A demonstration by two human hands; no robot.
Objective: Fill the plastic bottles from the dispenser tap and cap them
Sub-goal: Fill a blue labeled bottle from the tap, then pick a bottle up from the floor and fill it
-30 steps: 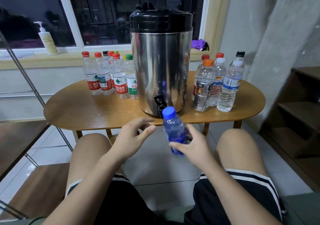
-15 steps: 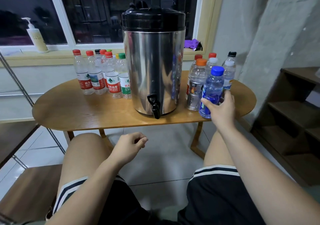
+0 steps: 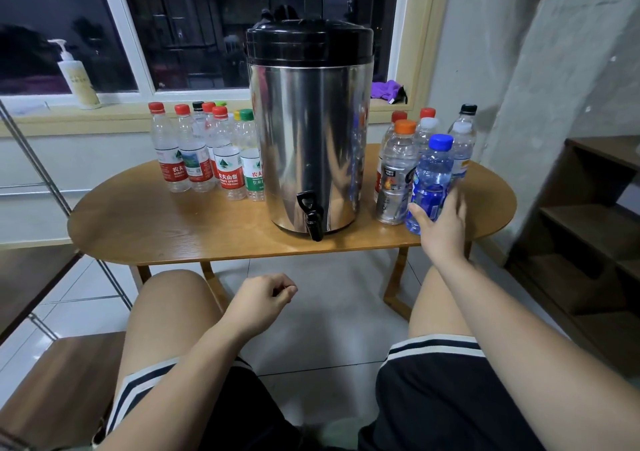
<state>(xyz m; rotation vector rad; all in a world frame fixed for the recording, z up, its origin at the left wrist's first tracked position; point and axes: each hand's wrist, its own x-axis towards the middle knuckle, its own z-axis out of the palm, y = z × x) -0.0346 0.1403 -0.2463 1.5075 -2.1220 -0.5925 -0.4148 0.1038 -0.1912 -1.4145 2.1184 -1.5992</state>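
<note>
We look down on the oval wooden bench [image 3: 173, 228], which carries the steel dispenser [image 3: 311, 131], its black tap [image 3: 311, 216] over the near edge. At the bench's right, just beside the orange-capped bottle [image 3: 398, 173], the blue-capped bottle [image 3: 431, 176] is upright. Our right hand [image 3: 441, 228] grips it low down, thumb on its left side, fingers [image 3: 458, 201] round its right, cap well above them. Our left hand [image 3: 263, 300] hangs loosely curled over the lap, holding nothing
</note>
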